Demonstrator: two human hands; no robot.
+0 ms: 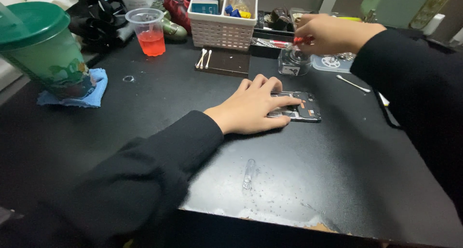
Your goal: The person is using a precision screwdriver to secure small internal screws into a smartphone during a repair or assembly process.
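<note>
Got my left hand (pixel 253 106) pressed flat on the opened black phone chassis (pixel 301 108) mid-table so it won't slide, while my right hand (pixel 330 33) pinches a small red-handled tool (pixel 303 40) over the little clear glass jar (pixel 294 62) behind it.

A black table (pixel 144 113) is carrying everything, its near edge chipping pale. An opened phone (pixel 301 106) is lying flat near the middle. A green lidded cup (pixel 41 45) is standing on a blue cloth (pixel 94 91) at the left, with a clear cup of red liquid (pixel 149 33) behind. A white basket (pixel 222 24) is sitting at the back, 3 cotton swabs (pixel 203 58) resting on a dark mat (pixel 226 62) before it. A small clear tube (pixel 249 173) is lying near the front.
</note>
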